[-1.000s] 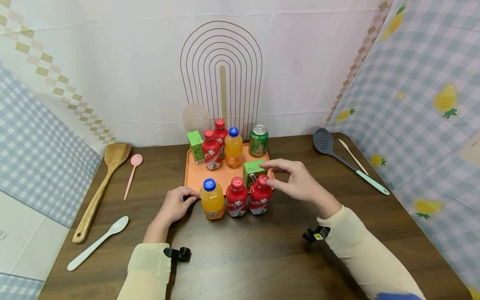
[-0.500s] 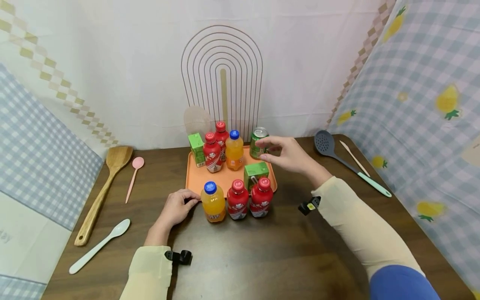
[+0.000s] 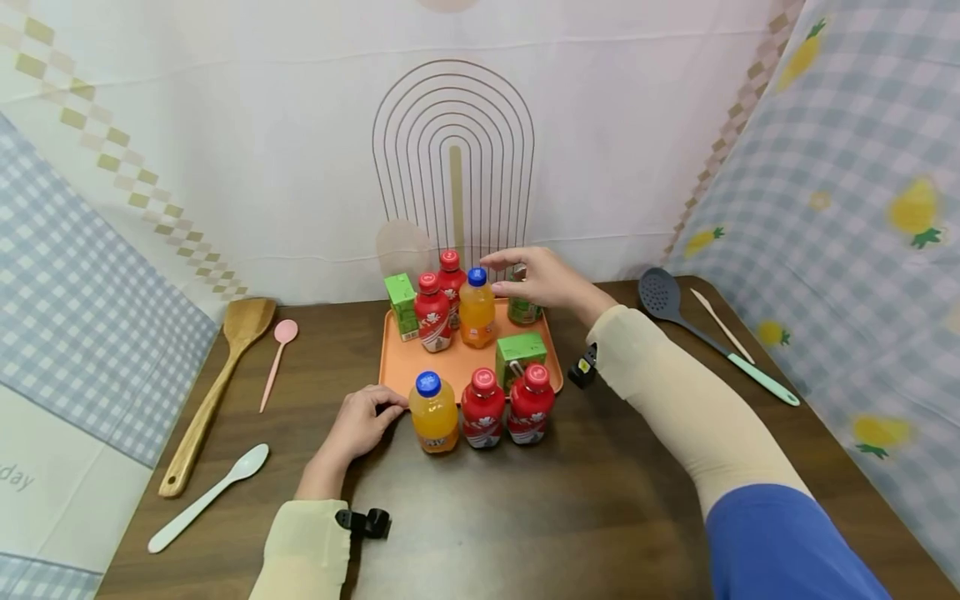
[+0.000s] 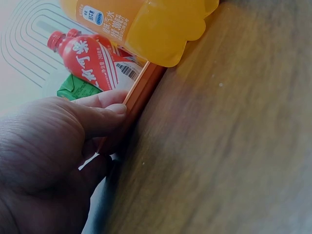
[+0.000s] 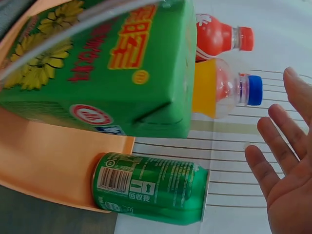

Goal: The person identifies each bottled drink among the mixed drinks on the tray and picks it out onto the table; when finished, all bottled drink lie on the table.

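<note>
My left hand [image 3: 360,423] pinches the front left rim of an orange tray [image 4: 138,92] between thumb and fingers. My right hand [image 3: 543,279] reaches over the tray's back, fingers spread and holding nothing, thumb and forefinger close to the blue cap of an orange drink bottle [image 3: 477,315]. In the head view that hand partly covers a green can [image 5: 151,187]. Left of this bottle stand two red bottles [image 3: 432,315] and a green drink carton [image 3: 402,307]. Another green carton [image 5: 107,73] is at the tray's front right.
Before the tray, on the table, stand an orange drink bottle [image 3: 433,421] and two red bottles [image 3: 483,412]. A wooden spatula [image 3: 217,392], pink spoon [image 3: 277,358] and white spoon [image 3: 210,496] lie left. A skimmer [image 3: 667,300] and small pale knife [image 3: 720,321] lie right.
My right hand has moved from above the front right red bottle and carton, back and left, to the orange drink bottle's cap. The left hand stays at the tray rim.
</note>
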